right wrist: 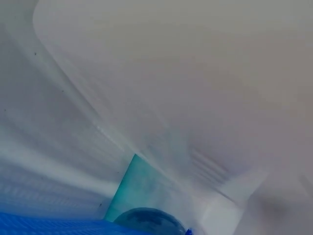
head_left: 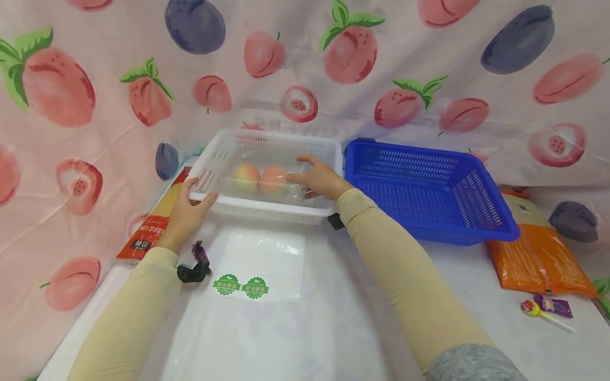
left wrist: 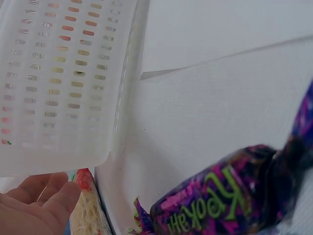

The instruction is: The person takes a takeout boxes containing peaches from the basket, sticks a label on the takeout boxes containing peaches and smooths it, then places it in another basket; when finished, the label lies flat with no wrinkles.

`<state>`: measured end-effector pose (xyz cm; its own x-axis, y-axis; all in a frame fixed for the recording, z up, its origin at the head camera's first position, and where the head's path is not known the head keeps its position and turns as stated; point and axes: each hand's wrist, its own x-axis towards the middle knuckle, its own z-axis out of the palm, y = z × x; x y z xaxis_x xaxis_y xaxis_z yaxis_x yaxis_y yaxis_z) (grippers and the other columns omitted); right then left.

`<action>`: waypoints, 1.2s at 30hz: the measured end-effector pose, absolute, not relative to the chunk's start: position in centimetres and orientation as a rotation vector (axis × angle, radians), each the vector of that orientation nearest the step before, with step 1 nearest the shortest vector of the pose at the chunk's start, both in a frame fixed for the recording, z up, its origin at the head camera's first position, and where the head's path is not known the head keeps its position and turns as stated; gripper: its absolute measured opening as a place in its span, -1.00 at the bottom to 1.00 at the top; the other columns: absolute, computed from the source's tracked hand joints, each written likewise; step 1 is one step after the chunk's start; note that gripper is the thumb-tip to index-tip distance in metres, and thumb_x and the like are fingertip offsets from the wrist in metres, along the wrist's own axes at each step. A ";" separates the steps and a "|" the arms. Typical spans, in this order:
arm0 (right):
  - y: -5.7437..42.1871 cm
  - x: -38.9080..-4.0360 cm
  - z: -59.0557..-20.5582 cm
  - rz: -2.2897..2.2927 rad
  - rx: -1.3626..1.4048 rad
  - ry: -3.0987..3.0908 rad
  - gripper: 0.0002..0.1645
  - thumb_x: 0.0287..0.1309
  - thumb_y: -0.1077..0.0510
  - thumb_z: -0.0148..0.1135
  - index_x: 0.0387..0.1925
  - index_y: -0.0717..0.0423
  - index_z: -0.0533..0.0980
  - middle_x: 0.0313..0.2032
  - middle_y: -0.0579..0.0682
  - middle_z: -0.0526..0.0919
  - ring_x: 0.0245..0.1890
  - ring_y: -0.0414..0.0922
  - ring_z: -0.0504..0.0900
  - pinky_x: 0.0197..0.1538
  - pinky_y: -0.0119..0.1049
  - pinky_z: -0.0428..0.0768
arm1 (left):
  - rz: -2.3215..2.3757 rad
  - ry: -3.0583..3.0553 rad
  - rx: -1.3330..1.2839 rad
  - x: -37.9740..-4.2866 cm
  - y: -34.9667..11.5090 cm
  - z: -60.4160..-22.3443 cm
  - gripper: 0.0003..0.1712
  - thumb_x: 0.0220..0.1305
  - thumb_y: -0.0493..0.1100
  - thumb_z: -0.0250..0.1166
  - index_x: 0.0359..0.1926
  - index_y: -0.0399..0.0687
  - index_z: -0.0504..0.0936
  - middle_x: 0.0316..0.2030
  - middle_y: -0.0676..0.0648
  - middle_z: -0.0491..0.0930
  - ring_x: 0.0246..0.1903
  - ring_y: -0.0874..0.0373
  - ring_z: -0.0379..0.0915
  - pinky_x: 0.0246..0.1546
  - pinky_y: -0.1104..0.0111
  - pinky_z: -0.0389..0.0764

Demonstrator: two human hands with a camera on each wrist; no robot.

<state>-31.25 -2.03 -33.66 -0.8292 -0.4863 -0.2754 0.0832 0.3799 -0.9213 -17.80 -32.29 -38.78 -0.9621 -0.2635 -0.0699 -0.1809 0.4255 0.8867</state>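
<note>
A white plastic basket (head_left: 267, 208) stands at the back of the table. Inside is a clear plastic box (head_left: 224, 174) with two red-and-yellow fruits (head_left: 247, 177) that look like peaches or apples. My left hand (head_left: 187, 211) holds the basket's front left corner, thumb and fingers spread around the rim; in the left wrist view, the fingers (left wrist: 61, 198) show beside the basket's slotted wall. Reaching over the front rim, my right hand (head_left: 320, 179) grips the box's right end. The right wrist view shows mostly blurred white basket wall (right wrist: 195, 73), with that hand hidden.
A blue basket (head_left: 429, 233) stands right of the white one, an orange packet (head_left: 538, 254) beyond it. Nearby lie a lollipop (head_left: 548, 316) and a purple wrapper (head_left: 555, 306). At left are a red-yellow packet (head_left: 152, 227) and a purple-wrapped candy (left wrist: 210, 200). A clear bag (head_left: 281, 264) lies in front.
</note>
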 end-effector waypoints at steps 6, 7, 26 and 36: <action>-1.8 -31.2 -33.5 -1.555 -0.327 2.142 -0.18 0.27 0.13 0.37 0.46 0.02 0.20 -0.22 0.12 0.51 -0.64 -0.14 0.37 -0.35 -0.21 0.69 | -1.595 -2.597 0.419 -17.7 -32.2 -38.5 0.08 0.31 0.41 0.16 0.60 0.22 -0.20 0.43 -0.29 0.13 0.27 -0.25 0.21 0.25 -0.22 0.30; -1.8 -31.1 -33.5 -1.574 -0.321 2.146 -0.21 0.27 0.15 0.36 0.44 0.03 0.21 -0.21 0.13 0.52 -0.65 -0.15 0.37 -0.36 -0.21 0.69 | -1.600 -2.595 0.417 -17.7 -32.2 -38.5 0.08 0.31 0.41 0.16 0.61 0.22 -0.20 0.43 -0.29 0.13 0.27 -0.25 0.20 0.25 -0.23 0.30; 1.9 -28.6 -28.9 -1.840 -0.392 2.200 -0.32 0.24 0.29 0.31 0.34 -0.01 0.30 -0.34 0.16 0.49 -0.53 -0.10 0.50 -0.39 -0.10 0.70 | -1.570 -2.594 0.417 -17.7 -32.0 -38.8 0.07 0.31 0.42 0.14 0.60 0.21 -0.19 0.44 -0.31 0.11 0.30 -0.29 0.18 0.26 -0.26 0.25; 6.6 -25.9 -26.4 -1.816 -0.503 2.282 -0.30 0.28 0.28 0.28 0.39 -0.01 0.27 -0.27 0.14 0.33 -0.34 -0.04 0.53 -0.32 -0.10 0.73 | -1.562 -2.624 0.393 -17.7 -32.1 -39.0 0.08 0.33 0.42 0.12 0.60 0.16 -0.22 0.42 -0.37 0.11 0.30 -0.32 0.18 0.25 -0.28 0.25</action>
<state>-25.88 6.64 -26.37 -0.9261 -0.3713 0.0673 -0.1490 0.1959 -0.9692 -17.73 -32.09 -38.96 -0.9655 -0.2489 -0.0762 -0.1857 0.4533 0.8718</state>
